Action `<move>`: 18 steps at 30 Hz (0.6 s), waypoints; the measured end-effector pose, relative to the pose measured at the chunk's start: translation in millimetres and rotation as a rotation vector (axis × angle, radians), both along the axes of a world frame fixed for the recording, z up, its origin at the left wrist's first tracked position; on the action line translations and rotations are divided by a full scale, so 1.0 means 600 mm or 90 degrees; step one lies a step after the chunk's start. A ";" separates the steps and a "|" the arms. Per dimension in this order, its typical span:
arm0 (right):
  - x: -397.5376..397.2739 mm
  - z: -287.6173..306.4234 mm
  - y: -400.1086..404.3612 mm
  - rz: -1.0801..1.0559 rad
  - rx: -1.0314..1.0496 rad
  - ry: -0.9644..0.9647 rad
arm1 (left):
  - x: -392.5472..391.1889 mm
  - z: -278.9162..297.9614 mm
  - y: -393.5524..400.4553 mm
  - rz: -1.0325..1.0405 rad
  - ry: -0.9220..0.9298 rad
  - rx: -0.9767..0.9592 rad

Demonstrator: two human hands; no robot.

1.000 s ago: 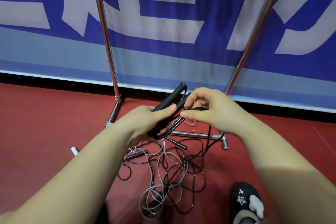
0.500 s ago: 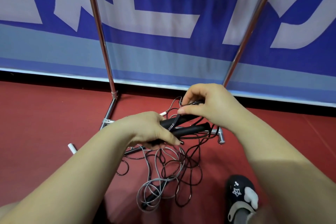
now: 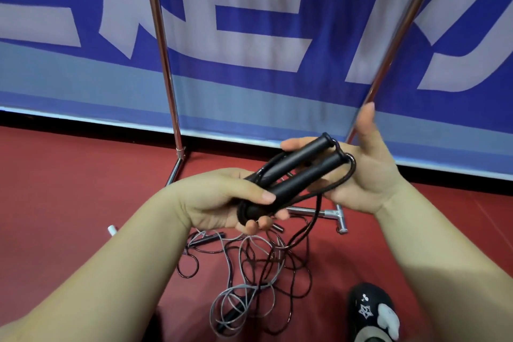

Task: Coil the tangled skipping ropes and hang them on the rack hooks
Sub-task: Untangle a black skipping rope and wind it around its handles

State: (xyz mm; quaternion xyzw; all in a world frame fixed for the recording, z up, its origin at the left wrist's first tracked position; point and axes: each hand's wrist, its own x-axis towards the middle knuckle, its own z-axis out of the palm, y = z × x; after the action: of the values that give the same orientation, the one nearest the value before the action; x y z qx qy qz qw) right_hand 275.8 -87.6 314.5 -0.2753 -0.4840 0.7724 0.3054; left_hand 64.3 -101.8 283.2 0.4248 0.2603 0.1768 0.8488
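The left hand (image 3: 222,200) grips the lower ends of two black handles (image 3: 294,175), fingers and thumb curled round them, holding the pair side by side just in front of the rack (image 3: 163,64), above its foot bar. The right hand (image 3: 358,169) lies spread open behind the handles' upper ends, palm turned toward the camera and fingers straight, with a loop of black cord (image 3: 348,172) running across the palm; whether the thumb presses the nearer handle is hard to say. From that loop the cord drops to the tangled ropes (image 3: 249,272) on the red floor (image 3: 69,189), directly below the hands and on the near side of the rack's foot bar. By my reading the task is at an early stage: one rope's handles are gathered, but most of its cord remains mixed with a grey rope and others in the heap, and nothing shows as coiled or hung. The rack's hooks lie above the top edge and cannot be seen, so any ropes already up there are unknown. How many ropes make up the heap cannot be counted, and a shoe (image 3: 372,314) at the lower edge, to the right of the heap, is partly cut off
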 end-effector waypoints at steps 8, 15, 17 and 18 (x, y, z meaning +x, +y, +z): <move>-0.060 -0.018 -0.028 -0.322 0.095 -0.070 | 0.016 0.006 0.000 0.097 -0.004 -0.034; -0.072 -0.012 -0.020 -0.525 0.005 -0.040 | 0.046 0.009 -0.010 0.298 0.063 0.084; -0.071 -0.010 -0.019 -0.550 -0.032 0.005 | 0.054 0.008 -0.015 0.367 0.072 0.151; -0.071 -0.010 -0.019 -0.560 -0.055 0.026 | 0.059 0.007 -0.018 0.401 0.061 0.179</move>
State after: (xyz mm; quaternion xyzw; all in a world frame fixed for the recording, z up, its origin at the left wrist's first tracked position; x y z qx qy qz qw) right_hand 233.5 -98.8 308.4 -0.4519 -0.2822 0.5937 0.6030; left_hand 99.7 -112.9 287.5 0.4442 0.3912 0.4438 0.6728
